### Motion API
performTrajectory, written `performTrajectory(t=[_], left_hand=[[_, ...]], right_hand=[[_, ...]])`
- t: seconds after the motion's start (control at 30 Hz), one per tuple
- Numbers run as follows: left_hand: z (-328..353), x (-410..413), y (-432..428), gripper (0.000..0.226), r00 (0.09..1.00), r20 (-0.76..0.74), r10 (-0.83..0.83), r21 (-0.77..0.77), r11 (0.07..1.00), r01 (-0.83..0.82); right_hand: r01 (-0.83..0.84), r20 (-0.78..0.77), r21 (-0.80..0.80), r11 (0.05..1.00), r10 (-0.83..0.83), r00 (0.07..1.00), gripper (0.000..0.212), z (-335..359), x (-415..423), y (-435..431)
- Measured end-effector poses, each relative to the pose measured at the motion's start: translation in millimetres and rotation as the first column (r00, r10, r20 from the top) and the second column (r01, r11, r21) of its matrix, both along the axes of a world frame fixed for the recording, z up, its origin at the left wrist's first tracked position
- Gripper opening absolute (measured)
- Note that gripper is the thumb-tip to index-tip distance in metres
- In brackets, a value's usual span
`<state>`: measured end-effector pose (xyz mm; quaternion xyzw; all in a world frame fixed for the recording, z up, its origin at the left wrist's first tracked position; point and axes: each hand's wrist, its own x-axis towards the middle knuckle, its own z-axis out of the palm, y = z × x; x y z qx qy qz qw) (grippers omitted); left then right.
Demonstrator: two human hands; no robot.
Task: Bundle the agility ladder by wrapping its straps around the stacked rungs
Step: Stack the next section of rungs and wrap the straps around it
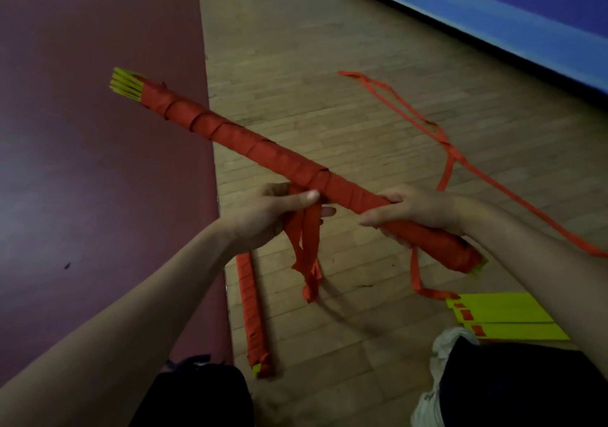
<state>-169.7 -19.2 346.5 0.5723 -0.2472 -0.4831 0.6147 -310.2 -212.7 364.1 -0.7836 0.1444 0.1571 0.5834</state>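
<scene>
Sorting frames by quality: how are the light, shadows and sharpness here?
Head view: dim, warm light, no glare; the straps hanging from the bundle cast a soft shadow on the floor; the whole frame is soft, left hand and right hand slightly blurred.

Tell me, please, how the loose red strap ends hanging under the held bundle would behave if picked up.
The strap ends look floppy: they droop from the left hand and crumple at the tips. Likely light, being thin flat webbing. The bundle in the right hand looks stiff by contrast, jutting straight past both hands.
</scene>
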Motion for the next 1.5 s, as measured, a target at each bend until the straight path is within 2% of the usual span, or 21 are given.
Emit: performTrajectory(t=[0.13, 0.27, 0.37, 0.47, 0.57, 0.73, 0.83, 0.97, 1.13, 1.27, 1.4, 1.47, 1.5], left_hand=[[-0.7, -6.1, -1.2, 0.027, 0.996, -0.087, 0.026, 0.069, 0.997, -0.02], [-1.0, -11.4, -3.6, 0.031, 0.997, -0.016, 0.072, 0.171, 0.983, -0.068], [-0.2, -13.2, -4.7, 0.028, 0.994, -0.032, 0.101, 0.198, 0.976, -0.093], [2.0, -14.4, -6.6, 0.022, 0.994, -0.051, 0.095, 0.216, 0.973, -0.082], [0.0, -15.6, -9.2, 0.018, 0.993, -0.039, 0.109, 0.246, 0.964, -0.096], [-3.5, -19.6, -11.0, 0.017, 0.971, -0.137, 0.195, 0.184, 0.968, -0.168], [-4.5, -19.6, -10.8, 0.019, 0.969, -0.128, 0.212, 0.176, 0.966, -0.188], [-4.3, -21.5, -9.3, 0.024, 0.983, -0.067, 0.172, 0.154, 0.975, -0.16], [-2.1, -17.7, -9.5, 0.028, 0.994, 0.016, 0.106, 0.109, 0.988, -0.107], [3.6, -18.5, -13.9, 0.068, 0.99, 0.002, 0.144, 0.141, 0.98, -0.143], [3.3, -19.7, -16.9, 0.057, 0.97, -0.064, 0.233, 0.154, 0.963, -0.221], [1.8, -19.6, -15.3, 0.049, 0.968, -0.083, 0.236, 0.153, 0.963, -0.222], [1.0, -19.0, -14.0, 0.045, 0.97, -0.084, 0.23, 0.154, 0.964, -0.215]], right_hand=[[0.072, 0.027, 0.007, 0.997, -0.072, 0.997, 0.034, -1.4, -2.1, -5.0], [0.155, 0.026, 0.006, 0.988, -0.155, 0.988, 0.041, -5.7, 2.6, -9.0], [0.194, 0.071, -0.076, 0.978, -0.189, 0.979, 0.044, -10.3, 4.9, -8.7], [0.206, 0.124, -0.223, 0.953, -0.182, 0.975, 0.059, -16.9, 7.9, -8.3], [0.179, 0.139, -0.464, 0.868, -0.128, 0.982, 0.056, -23.1, 10.9, -11.4], [0.198, 0.204, -0.694, 0.692, -0.075, 0.976, 0.053, -20.3, 10.3, -1.4], [0.221, 0.243, -0.795, 0.565, -0.038, 0.969, 0.05, -19.3, 8.7, 10.7], [0.268, 0.322, -0.84, 0.472, 0.035, 0.946, 0.042, -19.5, 9.1, 19.5], [0.384, 0.447, -0.869, 0.313, 0.159, 0.88, 0.052, -25.6, 8.5, 20.8], [0.524, 0.57, -0.822, 0.224, 0.29, 0.769, 0.056, -34.9, 9.0, 18.9], [0.555, 0.583, -0.811, 0.184, 0.331, 0.742, 0.054, -34.1, 10.3, 19.4], [0.455, 0.508, -0.858, 0.239, 0.257, 0.822, 0.056, -30.9, 10.7, 23.0], [0.361, 0.433, -0.88, 0.309, 0.207, 0.877, 0.056, -28.3, 11.0, 22.3]])
